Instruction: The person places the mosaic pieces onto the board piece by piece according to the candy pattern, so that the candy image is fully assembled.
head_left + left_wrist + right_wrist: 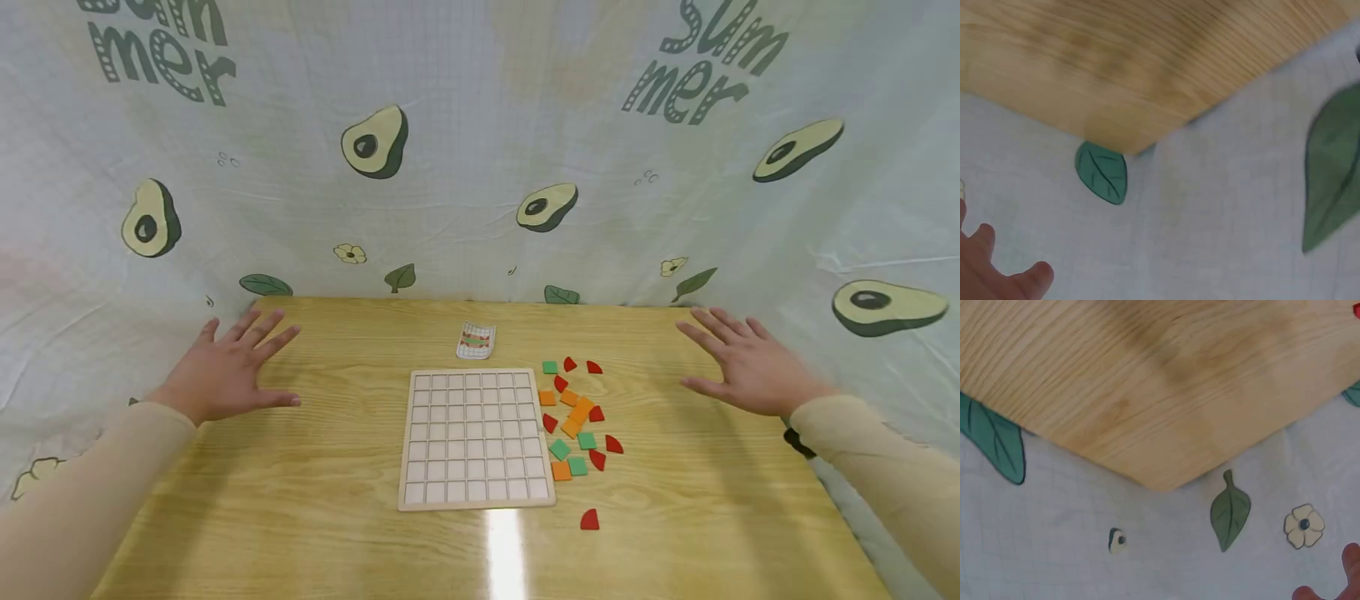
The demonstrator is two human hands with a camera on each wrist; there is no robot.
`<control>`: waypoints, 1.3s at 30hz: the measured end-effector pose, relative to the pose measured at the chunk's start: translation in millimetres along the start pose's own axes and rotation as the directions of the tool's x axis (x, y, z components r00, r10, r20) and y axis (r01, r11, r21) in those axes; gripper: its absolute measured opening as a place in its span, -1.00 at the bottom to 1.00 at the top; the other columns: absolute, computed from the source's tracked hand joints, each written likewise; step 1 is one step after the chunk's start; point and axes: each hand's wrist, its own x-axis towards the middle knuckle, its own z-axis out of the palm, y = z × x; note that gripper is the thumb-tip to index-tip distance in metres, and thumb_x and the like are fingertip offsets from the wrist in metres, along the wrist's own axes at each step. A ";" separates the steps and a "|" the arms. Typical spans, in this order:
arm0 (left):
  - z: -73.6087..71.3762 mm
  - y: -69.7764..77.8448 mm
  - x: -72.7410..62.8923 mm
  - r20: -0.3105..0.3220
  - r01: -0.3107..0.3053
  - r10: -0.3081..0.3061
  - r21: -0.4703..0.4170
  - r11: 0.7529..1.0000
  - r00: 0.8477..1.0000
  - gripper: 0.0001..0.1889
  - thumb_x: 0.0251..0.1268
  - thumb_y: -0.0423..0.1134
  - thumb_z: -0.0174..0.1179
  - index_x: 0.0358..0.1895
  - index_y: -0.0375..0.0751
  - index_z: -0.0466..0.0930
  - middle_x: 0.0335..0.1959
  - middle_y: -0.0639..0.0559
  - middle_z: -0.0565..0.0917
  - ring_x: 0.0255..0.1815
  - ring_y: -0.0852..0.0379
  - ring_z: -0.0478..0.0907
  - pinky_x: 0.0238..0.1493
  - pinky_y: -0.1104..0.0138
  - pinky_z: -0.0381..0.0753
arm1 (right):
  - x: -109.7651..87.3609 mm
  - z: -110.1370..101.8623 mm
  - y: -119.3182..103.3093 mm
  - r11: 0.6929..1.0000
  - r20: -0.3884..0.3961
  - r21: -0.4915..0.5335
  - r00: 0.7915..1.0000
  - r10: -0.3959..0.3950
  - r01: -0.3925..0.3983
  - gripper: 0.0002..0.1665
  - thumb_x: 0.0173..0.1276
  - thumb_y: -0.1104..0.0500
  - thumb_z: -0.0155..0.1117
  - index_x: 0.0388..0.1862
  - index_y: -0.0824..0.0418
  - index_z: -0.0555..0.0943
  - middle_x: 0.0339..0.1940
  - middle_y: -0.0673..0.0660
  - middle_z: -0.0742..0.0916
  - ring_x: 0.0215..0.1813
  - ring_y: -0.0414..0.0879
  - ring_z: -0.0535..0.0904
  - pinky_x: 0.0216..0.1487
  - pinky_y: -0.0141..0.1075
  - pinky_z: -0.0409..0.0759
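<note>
My left hand (pixel 228 371) is spread with straight fingers above the left side of the table, holding nothing. On the opposite side, my right hand (pixel 753 367) is also spread and holds nothing. Between them lies a square wooden grid board (pixel 480 507) with bare cells. To its right are scattered red quarter-circle pieces (pixel 590 520), orange squares (pixel 562 471) and green squares (pixel 577 466). Behind the board is a small pattern card (pixel 476 341) with a red, green and orange design on a grid. Only some fingers show in each wrist view.
The wooden table (pixel 322 467) ends at a pale cloth (pixel 450 242) printed with avocados and leaves, which hangs behind and at both sides. A bright reflection lies on the table in front of the board. Something black (pixel 799 443) shows under the right wrist.
</note>
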 end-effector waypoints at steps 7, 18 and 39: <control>16.5 52.3 17.9 -0.043 -0.001 -0.005 -0.139 0.990 0.999 0.13 0.07 0.60 0.05 0.61 -0.02 0.05 0.62 -0.14 -0.05 0.56 -0.29 -0.07 0.30 -0.44 -0.04 | 14.6 13.9 -30.6 0.996 -0.003 0.085 1.000 -0.017 0.017 0.05 0.37 -0.40 0.16 0.64 0.05 0.07 0.60 0.26 0.16 0.58 0.23 0.00 0.41 0.32 -0.01; 41.9 130.6 33.1 -0.082 -0.110 0.092 -0.264 0.958 0.992 0.14 0.03 0.56 0.17 0.61 0.00 0.06 0.62 -0.09 -0.01 0.55 -0.26 0.00 0.32 -0.36 0.08 | 45.1 51.3 -70.0 0.978 -0.027 0.184 0.995 -0.096 0.099 0.05 0.35 -0.40 0.18 0.63 0.07 0.13 0.59 0.23 0.21 0.56 0.24 0.05 0.40 0.30 0.06; 59.8 175.2 16.7 0.123 -0.101 0.156 -0.366 0.925 0.980 0.21 -0.10 0.68 0.08 0.60 0.02 0.09 0.61 -0.02 0.02 0.58 -0.20 -0.05 0.37 -0.32 0.02 | 91.7 72.8 -125.8 0.938 0.000 0.323 0.991 -0.137 0.129 -0.45 0.43 -0.04 0.30 0.27 0.24 0.59 0.09 0.14 0.70 0.09 0.13 0.61 0.21 0.07 0.48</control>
